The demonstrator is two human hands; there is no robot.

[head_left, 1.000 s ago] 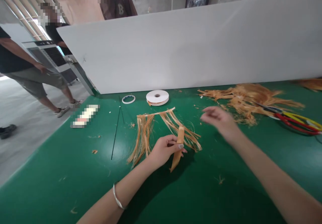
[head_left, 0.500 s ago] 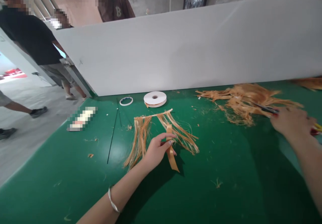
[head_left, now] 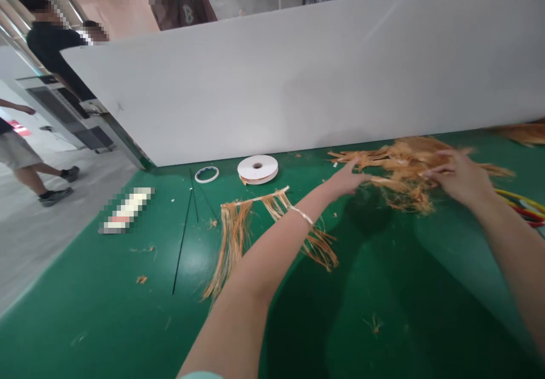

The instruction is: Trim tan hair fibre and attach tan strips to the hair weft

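Observation:
My left hand (head_left: 347, 179) reaches across the green table (head_left: 106, 299) to the near edge of a loose pile of orange straw-like strips (head_left: 404, 160). Its fingers are pinched on one end of a strip. My right hand (head_left: 460, 179) rests on the same pile further right, with its fingers closed on the other end of that strip, which stretches between the two hands. Under my left forearm lies a fringe of orange strips (head_left: 236, 225), hanging from a thin band. Neither hand touches it.
A white tape roll (head_left: 257, 169) and a small tape ring (head_left: 206, 174) lie near the upright white board (head_left: 298, 83). A thin black rod (head_left: 181, 242) lies at the left. Red and yellow loops (head_left: 523, 205) lie at the right edge. People stand beyond the table's left side.
My left hand let go of the orange strip it held by the fringe and reached right to the pile. My right hand came back left from the red and yellow loops onto the pile.

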